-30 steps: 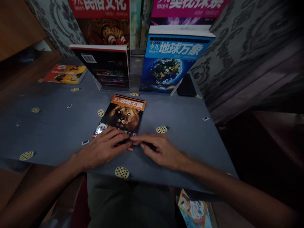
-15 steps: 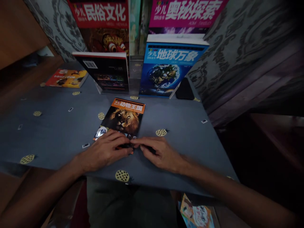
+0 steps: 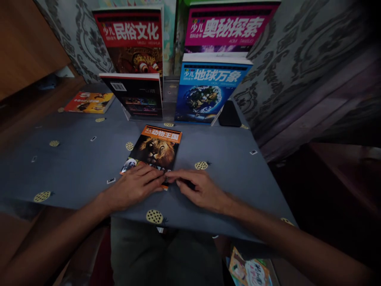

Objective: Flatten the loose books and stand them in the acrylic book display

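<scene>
A book with a lion on its cover and an orange title band lies flat on the table in front of me. My left hand rests over its lower edge, palm down with the fingers stretched out, hiding part of the small pictures there. At the lower right corner, the extended index finger of my right hand touches the book beside my left fingertips. The thumb of that hand stays apart from the index finger, and I see nothing held between them.
Behind the book, a stand holds a blue book with a globe, a dark book, a red-topped book and a magenta book. A black phone lies at right, an orange book at far left. Below the table edge is another book.
The view has tilted slightly upward, so more of the standing books shows. Both hands stay at the book's lower edge, with the left fingers lying a little closer together.
</scene>
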Demonstrator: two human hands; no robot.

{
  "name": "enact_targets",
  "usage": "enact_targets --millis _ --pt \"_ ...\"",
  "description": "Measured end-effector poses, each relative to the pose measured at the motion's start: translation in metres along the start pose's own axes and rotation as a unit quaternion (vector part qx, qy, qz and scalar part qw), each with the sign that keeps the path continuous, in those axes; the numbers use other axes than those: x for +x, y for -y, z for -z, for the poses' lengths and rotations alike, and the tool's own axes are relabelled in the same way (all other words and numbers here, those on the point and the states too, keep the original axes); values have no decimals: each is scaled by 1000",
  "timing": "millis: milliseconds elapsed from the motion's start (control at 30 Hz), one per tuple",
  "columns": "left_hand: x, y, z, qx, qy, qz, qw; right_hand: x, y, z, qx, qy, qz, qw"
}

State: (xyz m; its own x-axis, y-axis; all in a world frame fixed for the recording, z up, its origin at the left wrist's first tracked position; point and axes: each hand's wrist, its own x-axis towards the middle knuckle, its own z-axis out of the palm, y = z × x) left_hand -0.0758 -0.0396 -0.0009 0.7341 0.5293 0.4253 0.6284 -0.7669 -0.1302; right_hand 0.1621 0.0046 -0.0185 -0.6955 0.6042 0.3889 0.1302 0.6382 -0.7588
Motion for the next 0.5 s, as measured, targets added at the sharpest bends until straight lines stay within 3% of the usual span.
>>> enact_targets --millis 500 --pt "-1 1 -2 -52 -5 18 998 0 -1 1 -4 8 6 1000"
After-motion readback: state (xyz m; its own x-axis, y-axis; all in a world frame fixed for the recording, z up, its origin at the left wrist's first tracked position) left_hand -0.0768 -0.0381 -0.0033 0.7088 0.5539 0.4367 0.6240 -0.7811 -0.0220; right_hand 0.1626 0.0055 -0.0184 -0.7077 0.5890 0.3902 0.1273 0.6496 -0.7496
